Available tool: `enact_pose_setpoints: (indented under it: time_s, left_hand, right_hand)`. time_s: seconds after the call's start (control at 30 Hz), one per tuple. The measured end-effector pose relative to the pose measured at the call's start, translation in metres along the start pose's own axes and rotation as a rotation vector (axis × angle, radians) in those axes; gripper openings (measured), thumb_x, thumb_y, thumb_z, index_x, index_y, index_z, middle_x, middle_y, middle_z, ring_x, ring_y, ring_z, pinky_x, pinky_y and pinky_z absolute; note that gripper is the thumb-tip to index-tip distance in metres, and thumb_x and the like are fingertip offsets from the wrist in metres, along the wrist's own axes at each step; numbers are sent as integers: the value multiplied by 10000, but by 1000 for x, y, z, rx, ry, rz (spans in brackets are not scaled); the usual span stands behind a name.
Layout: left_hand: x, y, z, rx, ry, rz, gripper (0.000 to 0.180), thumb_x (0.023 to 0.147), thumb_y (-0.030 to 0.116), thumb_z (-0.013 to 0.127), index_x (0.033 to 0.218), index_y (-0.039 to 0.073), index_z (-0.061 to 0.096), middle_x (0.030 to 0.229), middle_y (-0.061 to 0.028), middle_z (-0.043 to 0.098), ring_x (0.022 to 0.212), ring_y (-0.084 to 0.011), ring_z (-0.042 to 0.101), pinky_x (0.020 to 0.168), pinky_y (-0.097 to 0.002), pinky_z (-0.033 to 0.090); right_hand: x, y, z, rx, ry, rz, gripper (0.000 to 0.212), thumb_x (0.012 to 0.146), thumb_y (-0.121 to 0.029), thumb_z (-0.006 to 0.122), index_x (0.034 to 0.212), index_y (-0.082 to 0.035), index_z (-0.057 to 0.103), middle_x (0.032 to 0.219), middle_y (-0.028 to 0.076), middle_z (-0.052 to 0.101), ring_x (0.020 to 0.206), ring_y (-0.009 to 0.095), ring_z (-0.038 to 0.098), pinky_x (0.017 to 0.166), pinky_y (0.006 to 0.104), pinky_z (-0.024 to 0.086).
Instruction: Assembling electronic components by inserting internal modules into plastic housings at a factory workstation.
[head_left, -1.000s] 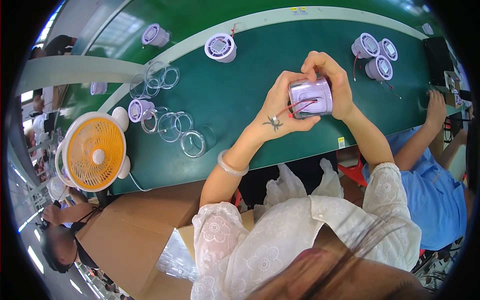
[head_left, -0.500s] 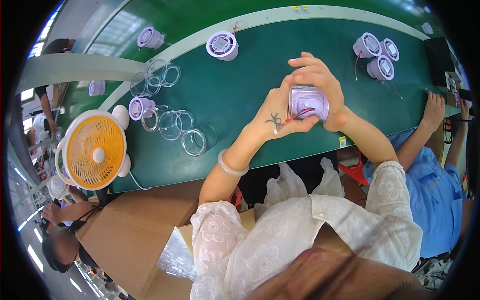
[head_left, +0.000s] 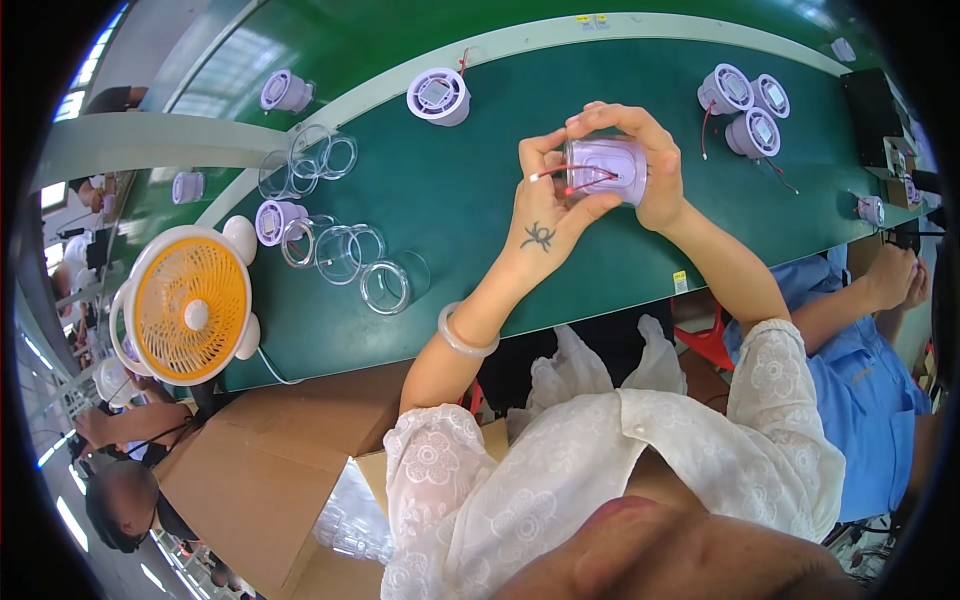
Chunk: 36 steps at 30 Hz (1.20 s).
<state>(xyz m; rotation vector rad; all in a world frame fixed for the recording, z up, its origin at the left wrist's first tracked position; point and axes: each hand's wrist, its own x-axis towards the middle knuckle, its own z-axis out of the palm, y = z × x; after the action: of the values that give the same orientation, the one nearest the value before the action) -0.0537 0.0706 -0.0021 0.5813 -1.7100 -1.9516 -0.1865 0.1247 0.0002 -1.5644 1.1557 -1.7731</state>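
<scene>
Between both hands, above the green table, is a lavender plastic housing (head_left: 622, 170) with a clear cup (head_left: 578, 152) fitted at its left end. Thin red wires (head_left: 585, 180) with a small white plug trail from the housing toward the left. My left hand (head_left: 548, 205) grips the clear cup's side, its thumb reaching along the lower side. My right hand (head_left: 655, 165) wraps round the housing's right end, its fingers arching over the top. Part of the cup's rim is hidden by the fingers.
Clear cups (head_left: 385, 287) stand at the left beside a lavender housing (head_left: 278, 220) and an orange and white fan (head_left: 195, 310). Another housing (head_left: 438, 97) sits at the back; several (head_left: 752, 133) stand far right. A co-worker's hands (head_left: 895, 275) are at the right. An open carton (head_left: 270, 450) lies below left.
Both hands have lifted the housing and cup slightly up and left, turning them so the wires point left. The co-worker's hand has drawn back from the table, where a small lavender part now stands.
</scene>
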Motion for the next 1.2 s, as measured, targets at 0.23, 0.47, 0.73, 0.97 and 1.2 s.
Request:
enact_pose_setpoints:
  time_s: [0.23, 0.47, 0.73, 0.97, 1.2]
  left_hand:
    - [-1, -6, 5, -147, 51, 115, 449, 807, 210, 565, 1059, -28, 279, 905, -130, 480, 609, -127, 534, 532, -226, 464]
    - [6, -9, -2, -95, 59, 205, 545, 783, 188, 597, 1152, -5, 246, 1019, -133, 412, 811, -165, 548, 649, -241, 486]
    - [3, 1, -7, 144, -130, 153, 775, 545, 194, 783, 1127, 30, 298, 1019, -122, 397, 914, -233, 510, 723, -315, 461]
    - [1, -2, -4, 403, -94, 280, 780, 509, 245, 801, 1084, 20, 324, 978, -142, 491, 817, -302, 574, 681, -331, 482]
    - [-1, -4, -7, 486, -128, 309, 848, 529, 385, 783, 1116, 32, 284, 984, -156, 493, 848, -260, 563, 706, -325, 479]
  right_hand:
    - [1, 0, 9, -120, 128, -89, 615, 860, -506, 249, 1018, 54, 448, 997, 187, 523, 841, 198, 557, 670, 266, 463]
    - [5, 3, 1, -174, 172, -166, 655, 845, -538, 233, 1007, 54, 464, 1026, 204, 509, 908, 264, 537, 782, 324, 429]
    - [4, -19, 12, 4, 135, 7, 708, 793, -607, 258, 1097, 10, 425, 1208, 190, 363, 1092, 269, 423, 859, 388, 355]
    - [-2, -16, 10, 43, 88, 154, 830, 723, -710, 175, 1139, -29, 402, 1265, 151, 309, 1123, 246, 388, 881, 379, 314]
    - [-3, -18, 14, 98, 61, 122, 854, 734, -709, 148, 1128, 4, 406, 1207, 193, 374, 1114, 260, 393, 905, 373, 302]
